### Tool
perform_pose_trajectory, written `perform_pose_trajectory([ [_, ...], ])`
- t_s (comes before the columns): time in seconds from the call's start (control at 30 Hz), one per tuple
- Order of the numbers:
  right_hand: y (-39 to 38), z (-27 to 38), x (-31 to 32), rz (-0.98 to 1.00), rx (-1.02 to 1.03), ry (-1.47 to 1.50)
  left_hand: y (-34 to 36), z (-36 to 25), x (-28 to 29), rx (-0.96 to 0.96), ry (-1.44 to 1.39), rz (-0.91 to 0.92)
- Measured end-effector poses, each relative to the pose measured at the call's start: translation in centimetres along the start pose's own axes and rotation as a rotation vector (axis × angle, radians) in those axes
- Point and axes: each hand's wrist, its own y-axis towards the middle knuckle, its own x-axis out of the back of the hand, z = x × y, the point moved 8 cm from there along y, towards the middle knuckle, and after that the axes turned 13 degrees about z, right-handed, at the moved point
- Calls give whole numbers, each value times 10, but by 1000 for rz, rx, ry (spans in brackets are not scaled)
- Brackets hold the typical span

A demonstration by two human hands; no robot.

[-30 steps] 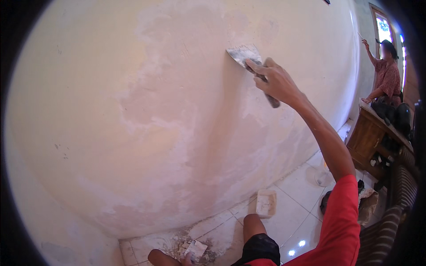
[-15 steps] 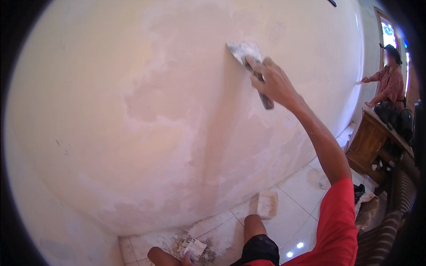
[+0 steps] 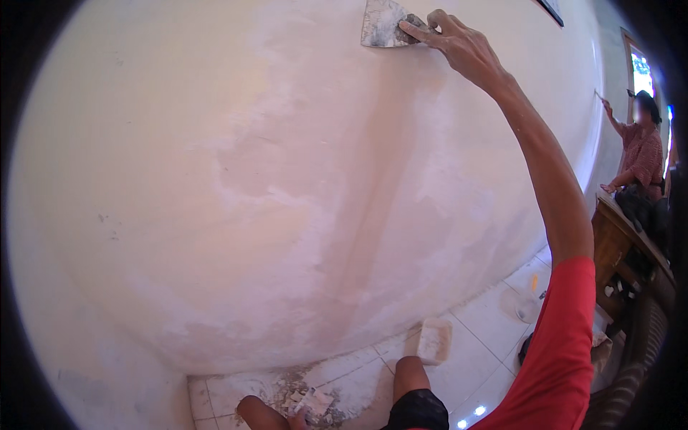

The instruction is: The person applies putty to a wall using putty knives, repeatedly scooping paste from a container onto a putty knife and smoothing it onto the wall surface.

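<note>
My right hand is closed around the handle of a putty knife, high on the wall. The wide metal blade is smeared with white filler and lies at or against the wall, which has pale cream areas and pinkish patches. Low down between my knees, only part of my left hand shows. Its fingers look closed beside a pale, flat piece, but what they hold is unclear against the scraps on the floor.
A whitish rectangular tub stands on the tiled floor near the wall. Scraped debris lies at the wall's foot. On the right are a wooden cabinet, a dark ridged seat and another person reaching to the wall.
My right hand has carried the putty knife upward on the wall, and its blade has turned to point left. The other person's raised hand is higher. The view has shifted slightly.
</note>
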Motion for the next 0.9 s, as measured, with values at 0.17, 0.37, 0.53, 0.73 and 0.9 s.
perform_pose_trajectory([
  [0.17,-15,-32,-34,-10,-71,-4,3,4,0,-1,0,-7],
  [0.37,-65,-69,-42,314,-387,68,2,8,4,-4,-4,4],
  [0.53,-52,-42,-13,178,-433,455,1,10,8,-2,9,15],
  [0.73,16,3,2,211,-416,551,-2,14,8,-7,12,19],
  [0.9,-7,36,-15,152,-288,435,-2,19,14,-2,35,22],
])
